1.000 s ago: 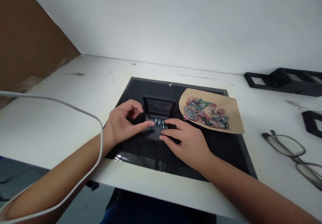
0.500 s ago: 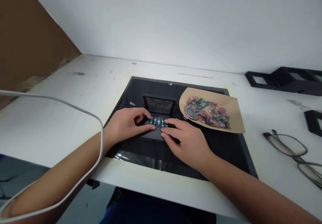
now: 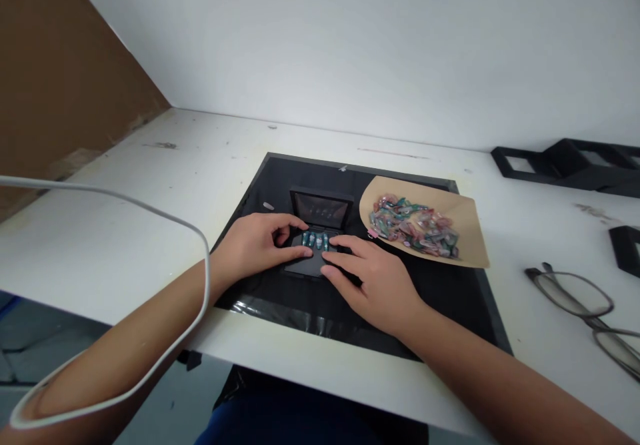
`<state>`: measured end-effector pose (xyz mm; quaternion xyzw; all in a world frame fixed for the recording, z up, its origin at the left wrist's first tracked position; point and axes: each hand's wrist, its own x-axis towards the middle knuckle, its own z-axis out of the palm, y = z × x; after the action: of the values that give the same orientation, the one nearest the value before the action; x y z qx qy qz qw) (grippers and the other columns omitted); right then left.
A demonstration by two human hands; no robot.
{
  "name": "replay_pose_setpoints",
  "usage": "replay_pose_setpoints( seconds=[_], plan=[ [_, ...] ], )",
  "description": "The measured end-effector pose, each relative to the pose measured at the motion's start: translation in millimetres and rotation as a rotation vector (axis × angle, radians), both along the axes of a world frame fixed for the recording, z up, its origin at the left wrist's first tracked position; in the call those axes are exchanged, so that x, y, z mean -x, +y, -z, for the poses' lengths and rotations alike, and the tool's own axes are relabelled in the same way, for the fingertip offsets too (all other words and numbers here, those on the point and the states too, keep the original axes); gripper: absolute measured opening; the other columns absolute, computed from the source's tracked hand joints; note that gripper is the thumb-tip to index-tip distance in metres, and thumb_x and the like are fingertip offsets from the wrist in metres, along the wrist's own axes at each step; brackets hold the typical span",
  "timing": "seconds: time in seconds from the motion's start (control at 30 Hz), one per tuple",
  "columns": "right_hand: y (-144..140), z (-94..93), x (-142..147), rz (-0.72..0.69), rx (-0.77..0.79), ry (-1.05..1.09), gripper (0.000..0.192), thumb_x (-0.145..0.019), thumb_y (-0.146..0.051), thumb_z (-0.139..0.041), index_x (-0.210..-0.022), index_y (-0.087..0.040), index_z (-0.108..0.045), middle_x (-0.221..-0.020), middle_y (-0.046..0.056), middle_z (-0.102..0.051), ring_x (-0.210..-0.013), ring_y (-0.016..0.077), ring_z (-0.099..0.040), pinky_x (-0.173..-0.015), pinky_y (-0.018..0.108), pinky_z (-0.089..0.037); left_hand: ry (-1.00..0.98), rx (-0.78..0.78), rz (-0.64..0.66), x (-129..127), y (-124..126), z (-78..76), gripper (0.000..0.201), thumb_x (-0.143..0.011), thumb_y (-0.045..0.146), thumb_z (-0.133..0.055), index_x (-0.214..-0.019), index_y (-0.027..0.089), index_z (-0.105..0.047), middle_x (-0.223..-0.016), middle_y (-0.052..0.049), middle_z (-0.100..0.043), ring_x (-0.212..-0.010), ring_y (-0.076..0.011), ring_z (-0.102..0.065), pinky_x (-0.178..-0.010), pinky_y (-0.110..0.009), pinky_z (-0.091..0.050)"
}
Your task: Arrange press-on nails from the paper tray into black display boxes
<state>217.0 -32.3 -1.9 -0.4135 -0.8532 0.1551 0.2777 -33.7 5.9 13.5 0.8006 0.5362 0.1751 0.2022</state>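
A small black case lies open on the dark mat, its lid with a clear window tilted up at the back. Inside stands a short row of teal press-on nails, some with pale decoration. My left hand is at the row's left end, thumb and index finger apart, the index tip by the hinge edge and the thumb tip just below the nails. From the right, my right hand rests spread fingertips at the case's right side, close to the last nail. Neither hand visibly grips anything.
A tan paper tray heaped with loose teal and pink nails sits right of the case. One pale nail lies on the black mat. Glasses and black frames are farther right. A white cable crosses my left forearm.
The view has shifted slightly. My left index fingertip has lifted a little from the leftmost nail toward the hinge edge. The right hand keeps nearly the same place; the nails stay in their row.
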Motion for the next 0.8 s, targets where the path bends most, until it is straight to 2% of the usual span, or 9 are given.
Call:
replay_pose_setpoints(
  seconds=[0.2, 0.5, 0.57, 0.67, 0.73, 0.8],
  plan=[
    [-1, -0.4, 0, -0.027, -0.022, -0.017, 0.029, -0.100, -0.036, -0.057, -0.114, -0.022, -0.078, -0.129, 0.007, -0.072, -0.107, 0.0260, -0.070, -0.092, 0.044, -0.060, -0.017, -0.015, 0.008, -1, -1, 0.7, 0.044, -0.081, 0.062, -0.074, -0.104, 0.025, -0.075, -0.061, 0.005, -0.056, -0.050, -0.0100, -0.051, -0.048, -0.021, -0.036],
    [1, -1.1, -2, -0.076, -0.128, 0.010, 0.024, -0.098, -0.028, -0.061, -0.113, -0.019, -0.077, -0.125, 0.008, -0.074, -0.098, 0.0232, -0.072, -0.086, 0.040, -0.061, 0.022, 0.033, -0.032, 0, -1, -0.3, 0.050, -0.080, 0.069, -0.071, -0.108, 0.028, -0.075, -0.064, 0.006, -0.056, -0.054, -0.0097, -0.051, -0.052, -0.022, -0.037],
    [-1, -6.1, -4, -0.125, -0.228, 0.105, 0.017, -0.095, -0.021, -0.064, -0.107, -0.017, -0.076, -0.111, 0.007, -0.078, -0.090, 0.0195, -0.072, -0.081, 0.036, -0.061, 0.015, 0.015, -0.031, 1, -2, -0.7, 0.050, -0.079, 0.069, -0.072, -0.108, 0.028, -0.075, -0.064, 0.007, -0.056, -0.055, -0.0094, -0.051, -0.053, -0.022, -0.037],
    [-4, -19.0, -12, -0.166, -0.508, 0.232, 0.010, -0.087, -0.014, -0.070, -0.096, -0.016, -0.073, -0.086, 0.005, -0.077, -0.075, 0.0171, -0.067, -0.071, 0.033, -0.059, -0.046, -0.052, -0.030, 1, -4, -1.7, 0.046, -0.080, 0.065, -0.074, -0.106, 0.026, -0.075, -0.063, 0.007, -0.055, -0.054, -0.0090, -0.050, -0.053, -0.022, -0.039],
    [-1, -28.2, -21, -0.130, -0.655, 0.208, 0.009, -0.082, -0.014, -0.073, -0.090, -0.018, -0.072, -0.075, 0.003, -0.073, -0.065, 0.0169, -0.062, -0.065, 0.033, -0.056, -0.120, -0.121, 0.004, 1, -6, -3.0, 0.038, -0.084, 0.057, -0.074, -0.104, 0.024, -0.075, -0.064, 0.006, -0.057, -0.054, -0.0087, -0.051, -0.053, -0.022, -0.040],
    [9, -35.4, -34, -0.005, -0.713, 0.201, 0.011, -0.081, -0.011, -0.071, -0.080, -0.022, -0.069, -0.067, 0.001, -0.066, -0.060, 0.0162, -0.057, -0.058, 0.032, -0.050, -0.200, -0.204, 0.107, -1, -7, -4.7, 0.027, -0.088, 0.045, -0.074, -0.103, 0.023, -0.074, -0.068, 0.004, -0.061, -0.059, -0.0093, -0.055, -0.057, -0.022, -0.044]
  ],
)
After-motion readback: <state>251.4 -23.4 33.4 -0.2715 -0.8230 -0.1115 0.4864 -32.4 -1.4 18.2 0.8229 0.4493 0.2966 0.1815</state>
